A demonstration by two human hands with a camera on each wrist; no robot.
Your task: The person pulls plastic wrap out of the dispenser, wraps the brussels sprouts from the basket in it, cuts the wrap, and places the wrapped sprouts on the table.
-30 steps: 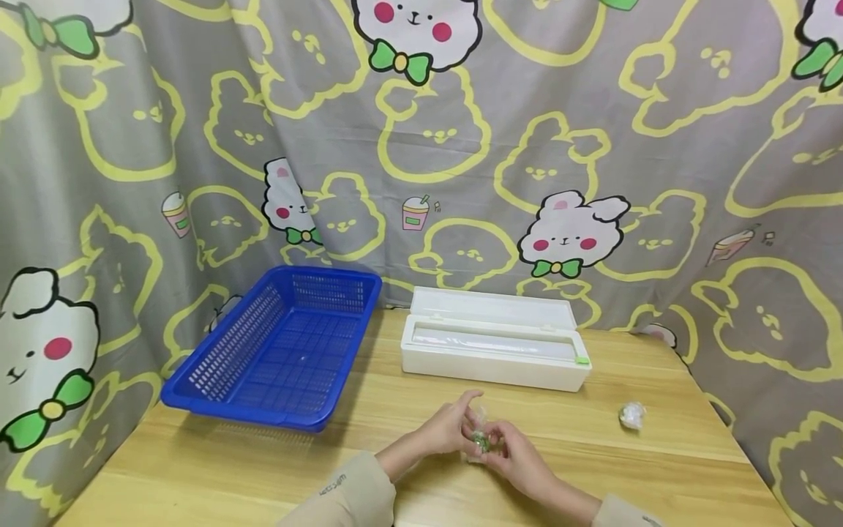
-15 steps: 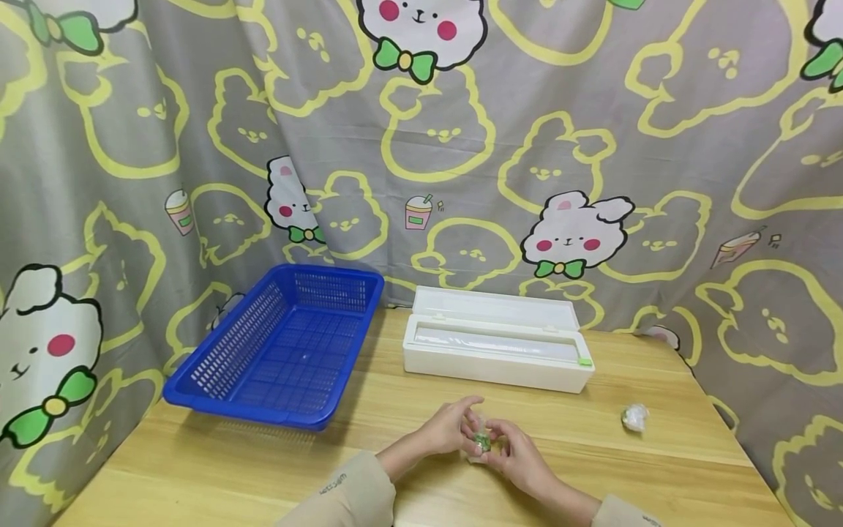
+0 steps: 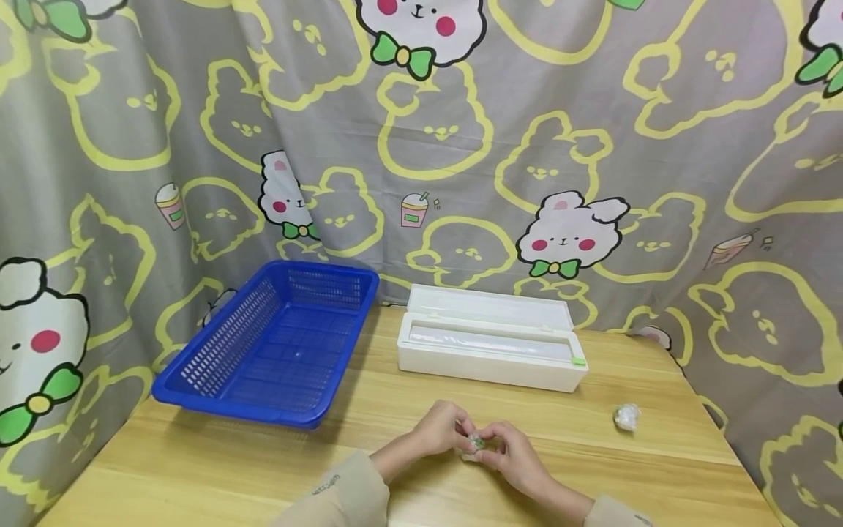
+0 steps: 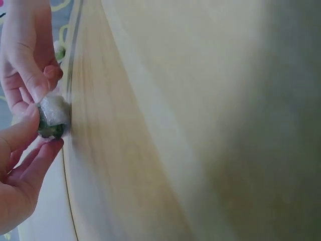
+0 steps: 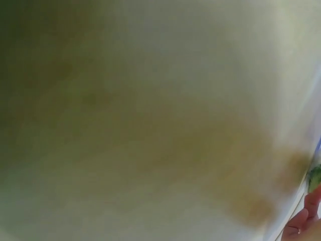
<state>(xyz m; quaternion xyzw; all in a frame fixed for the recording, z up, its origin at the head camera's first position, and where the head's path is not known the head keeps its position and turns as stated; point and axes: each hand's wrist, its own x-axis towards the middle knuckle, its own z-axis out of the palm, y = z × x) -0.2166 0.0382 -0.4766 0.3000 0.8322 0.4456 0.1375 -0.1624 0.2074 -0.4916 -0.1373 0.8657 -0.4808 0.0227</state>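
A small green vegetable piece (image 3: 477,442), bumpy like broccoli and wrapped in clear cling film, is between both hands low over the table. The left hand (image 3: 443,430) pinches it from the left, thumb and fingers around the bundle (image 4: 53,119) in the left wrist view. From the right, the right hand (image 3: 519,455) grips its film with thumb and fingertips. Some film shows below the piece. Only the edge of the right wrist view catches fingers (image 5: 312,205) and a bit of green vegetable (image 5: 315,178).
A second film-wrapped bundle (image 3: 627,417) lies to the right on the wooden table (image 3: 658,483). Behind the hands stands a white cling film box (image 3: 490,372), lid up, with a green slider at its right end. A blue plastic basket (image 3: 237,411) sits at the left, before a patterned curtain (image 3: 461,146).
The left hand's raised fingers have come down onto the wrapped piece, and the film that stood up above it is now lower. The right hand keeps nearly the same place.
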